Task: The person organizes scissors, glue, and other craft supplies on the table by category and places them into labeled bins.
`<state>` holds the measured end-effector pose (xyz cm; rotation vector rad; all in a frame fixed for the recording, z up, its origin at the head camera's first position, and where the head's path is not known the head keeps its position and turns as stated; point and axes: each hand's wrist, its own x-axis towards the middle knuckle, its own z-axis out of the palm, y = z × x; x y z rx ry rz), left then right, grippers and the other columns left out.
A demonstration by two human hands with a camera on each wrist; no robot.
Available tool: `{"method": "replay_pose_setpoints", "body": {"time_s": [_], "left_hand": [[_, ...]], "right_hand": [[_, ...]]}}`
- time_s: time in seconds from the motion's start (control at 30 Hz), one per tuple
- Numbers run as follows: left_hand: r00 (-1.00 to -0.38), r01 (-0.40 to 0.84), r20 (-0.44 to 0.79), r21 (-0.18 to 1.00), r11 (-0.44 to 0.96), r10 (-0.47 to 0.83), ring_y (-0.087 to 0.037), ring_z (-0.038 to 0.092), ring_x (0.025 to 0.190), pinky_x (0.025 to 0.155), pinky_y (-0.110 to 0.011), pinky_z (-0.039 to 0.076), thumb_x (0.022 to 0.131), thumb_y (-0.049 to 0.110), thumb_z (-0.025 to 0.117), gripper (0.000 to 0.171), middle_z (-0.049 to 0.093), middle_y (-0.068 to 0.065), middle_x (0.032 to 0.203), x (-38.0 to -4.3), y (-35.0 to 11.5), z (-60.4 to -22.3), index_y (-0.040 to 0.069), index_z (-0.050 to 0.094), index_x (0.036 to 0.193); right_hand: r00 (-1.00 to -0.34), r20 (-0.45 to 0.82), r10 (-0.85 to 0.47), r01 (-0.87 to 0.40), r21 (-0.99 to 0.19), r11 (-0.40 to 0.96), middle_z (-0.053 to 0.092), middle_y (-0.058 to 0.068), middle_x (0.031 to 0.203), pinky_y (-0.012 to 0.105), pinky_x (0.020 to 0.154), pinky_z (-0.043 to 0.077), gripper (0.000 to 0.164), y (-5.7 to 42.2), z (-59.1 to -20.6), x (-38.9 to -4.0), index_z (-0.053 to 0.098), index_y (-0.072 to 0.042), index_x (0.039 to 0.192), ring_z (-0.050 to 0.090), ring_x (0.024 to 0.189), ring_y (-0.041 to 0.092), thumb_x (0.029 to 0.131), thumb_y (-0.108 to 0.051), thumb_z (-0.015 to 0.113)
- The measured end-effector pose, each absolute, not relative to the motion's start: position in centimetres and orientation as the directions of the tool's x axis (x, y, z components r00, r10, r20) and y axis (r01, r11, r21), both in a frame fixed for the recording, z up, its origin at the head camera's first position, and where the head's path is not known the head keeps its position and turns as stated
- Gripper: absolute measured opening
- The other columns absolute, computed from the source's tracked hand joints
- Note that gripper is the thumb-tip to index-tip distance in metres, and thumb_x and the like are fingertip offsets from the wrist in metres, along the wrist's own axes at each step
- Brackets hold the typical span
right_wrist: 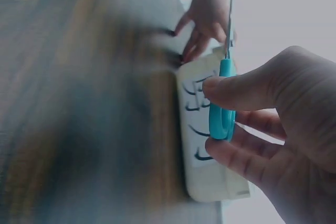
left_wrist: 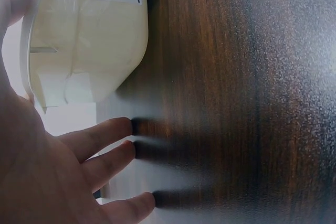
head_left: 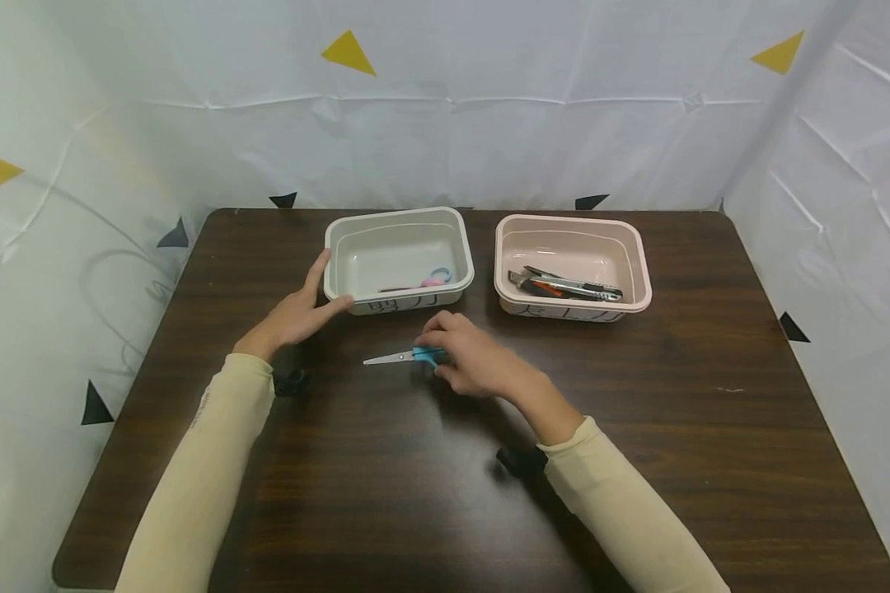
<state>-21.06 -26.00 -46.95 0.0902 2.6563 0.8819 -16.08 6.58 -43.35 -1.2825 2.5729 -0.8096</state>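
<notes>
My right hand (head_left: 475,356) pinches the turquoise handles of a pair of scissors (head_left: 424,356) between thumb and fingers. Its blades point left, in front of the pale grey-white bin (head_left: 398,221). In the right wrist view, the handles of the scissors (right_wrist: 223,121) overlap the bin's lettered front. At that bin's left end is my left hand (head_left: 291,317), thumb at the front rim and index finger along the side. The left wrist view shows its other fingers (left_wrist: 111,169) extended, tips at the tabletop. Inside the bin lies another pair of scissors (head_left: 436,280) with pink and light-blue handles.
To the right stands a pink bin (head_left: 630,247) holding several utility knives (head_left: 567,286). Both bins sit towards the back of the dark wooden table (head_left: 386,494). White sheeting (head_left: 489,156) with yellow and black triangles encloses the back and sides.
</notes>
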Motion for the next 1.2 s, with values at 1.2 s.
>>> {"method": "replay_pose_setpoints", "body": {"time_s": [1.2], "left_hand": [[-0.94,-0.041,-0.295,0.592,0.805,0.169,-0.055,0.04,0.128,0.097,-0.07,0.034,0.089,0.076,0.041,0.092,0.025,-0.032,0.153,-21.1,-26.1,-46.9,0.05,-0.024,0.147]], "right_hand": [[-0.726,0.053,-0.685,-0.575,-0.594,0.563,0.052,0.012,0.126,0.035,0.09,0.045,0.04,5.0,-41.3,-22.1,0.061,-0.005,0.131,0.053,0.103,0.022,0.092,-0.009,0.066]]}}
